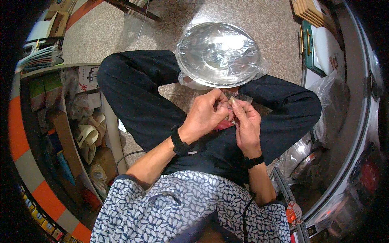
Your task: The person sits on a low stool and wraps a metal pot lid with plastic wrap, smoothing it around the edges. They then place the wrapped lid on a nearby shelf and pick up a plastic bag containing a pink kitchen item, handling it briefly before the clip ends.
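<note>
My left hand (204,113) and my right hand (247,126) meet over my lap, fingertips pinched close together on a small plastic packet. A clear flap of the packet (245,97) sticks out beyond the right fingers. Red material (224,124) shows below the fingers; whether it belongs to the same packet I cannot tell. My fingers hide most of what they grip. Just past the hands, a round, shiny metal basin (189,57), wrapped in clear plastic film, sits between my knees. Its base is hidden from this view.
On the left, a shelf unit (73,145) holds boxes and plastic bags (88,133). To the right stand a green panel with gold handles (307,45), clear plastic wrapping (329,106) and a metal rail (284,188). A dark wooden leg (138,9) rests on the speckled floor (97,36).
</note>
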Demonstrator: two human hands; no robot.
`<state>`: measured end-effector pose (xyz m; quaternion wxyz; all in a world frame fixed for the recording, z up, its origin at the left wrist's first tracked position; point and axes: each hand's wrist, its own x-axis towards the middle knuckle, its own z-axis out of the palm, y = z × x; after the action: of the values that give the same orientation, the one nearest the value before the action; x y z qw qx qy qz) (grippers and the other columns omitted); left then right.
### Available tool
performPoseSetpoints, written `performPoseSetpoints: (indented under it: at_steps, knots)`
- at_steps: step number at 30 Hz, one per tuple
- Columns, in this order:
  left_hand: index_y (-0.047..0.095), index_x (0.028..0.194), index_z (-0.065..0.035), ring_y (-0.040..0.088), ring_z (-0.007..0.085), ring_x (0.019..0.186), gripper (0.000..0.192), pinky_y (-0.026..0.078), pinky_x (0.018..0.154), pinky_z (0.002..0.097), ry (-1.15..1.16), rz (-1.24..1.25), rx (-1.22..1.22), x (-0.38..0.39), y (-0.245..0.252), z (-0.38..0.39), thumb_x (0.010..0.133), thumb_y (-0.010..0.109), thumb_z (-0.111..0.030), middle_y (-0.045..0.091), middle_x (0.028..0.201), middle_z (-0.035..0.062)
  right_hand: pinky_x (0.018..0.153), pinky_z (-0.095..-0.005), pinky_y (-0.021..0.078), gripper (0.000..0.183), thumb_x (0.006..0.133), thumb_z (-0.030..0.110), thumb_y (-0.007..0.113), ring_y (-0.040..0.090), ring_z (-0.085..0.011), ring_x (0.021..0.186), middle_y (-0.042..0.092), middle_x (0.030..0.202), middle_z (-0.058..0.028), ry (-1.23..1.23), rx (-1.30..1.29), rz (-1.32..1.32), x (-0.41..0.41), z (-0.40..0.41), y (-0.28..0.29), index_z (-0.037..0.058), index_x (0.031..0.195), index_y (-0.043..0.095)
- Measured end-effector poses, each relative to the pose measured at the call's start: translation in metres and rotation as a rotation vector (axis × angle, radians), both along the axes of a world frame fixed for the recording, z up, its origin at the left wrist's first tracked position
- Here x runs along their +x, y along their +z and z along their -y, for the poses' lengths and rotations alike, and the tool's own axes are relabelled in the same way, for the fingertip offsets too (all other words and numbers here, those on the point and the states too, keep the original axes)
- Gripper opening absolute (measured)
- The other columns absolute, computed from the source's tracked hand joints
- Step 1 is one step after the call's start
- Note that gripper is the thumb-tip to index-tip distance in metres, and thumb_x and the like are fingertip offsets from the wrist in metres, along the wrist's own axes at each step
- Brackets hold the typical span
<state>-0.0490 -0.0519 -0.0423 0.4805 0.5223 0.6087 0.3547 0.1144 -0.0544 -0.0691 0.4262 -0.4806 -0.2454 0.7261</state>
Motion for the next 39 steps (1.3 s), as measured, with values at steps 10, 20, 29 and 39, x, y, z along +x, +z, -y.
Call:
performPoseSetpoints:
  at_steps: [10, 20, 29, 39]
  knots:
    - [0.064, 0.096, 0.0031, 0.057, 0.0041, 0.075, 0.008, 0.047, 0.062, 0.0234, 0.100, 0.225, -0.141, 0.004, 0.003, 0.005, 0.093, 0.063, -0.005, 0.064, 0.083, 0.0001, 0.069, -0.0241, 0.0503, 0.018, 0.105, 0.015, 0.064, 0.061, -0.0089, 0.076, 0.072, 0.103, -0.0063, -0.037, -0.109, -0.235, 0.005, -0.002, 0.003, 0.0014, 0.114, 0.071]
    - [0.069, 0.108, 0.0018, 0.058, 0.0048, 0.074, 0.017, 0.048, 0.063, 0.0234, 0.201, 0.316, -0.189, -0.001, -0.003, 0.000, 0.102, 0.065, -0.013, 0.066, 0.083, 0.0008, 0.066, -0.0211, 0.0471, 0.018, 0.105, 0.018, 0.065, 0.058, -0.0059, 0.073, 0.069, 0.098, -0.0020, -0.092, 0.062, 0.080, 0.003, -0.004, 0.008, 0.0028, 0.112, 0.071]
    - [0.065, 0.104, 0.0061, 0.065, 0.0092, 0.073, 0.023, 0.052, 0.064, 0.0260, 0.039, 0.119, -0.131, 0.012, 0.006, -0.006, 0.102, 0.068, -0.017, 0.069, 0.080, 0.0058, 0.071, -0.0222, 0.0504, 0.019, 0.106, 0.020, 0.064, 0.060, -0.0060, 0.081, 0.067, 0.098, 0.0001, -0.003, 0.175, 0.216, 0.000, -0.002, 0.006, 0.0021, 0.110, 0.070]
    - [0.063, 0.099, 0.0038, 0.064, 0.0074, 0.069, 0.019, 0.052, 0.061, 0.0248, 0.070, 0.240, -0.180, 0.007, 0.003, -0.006, 0.102, 0.065, -0.015, 0.066, 0.079, 0.0029, 0.068, -0.0205, 0.0458, 0.017, 0.105, 0.015, 0.065, 0.055, -0.0043, 0.076, 0.065, 0.091, 0.0016, -0.020, 0.128, 0.211, -0.005, -0.003, 0.010, 0.0017, 0.113, 0.072]
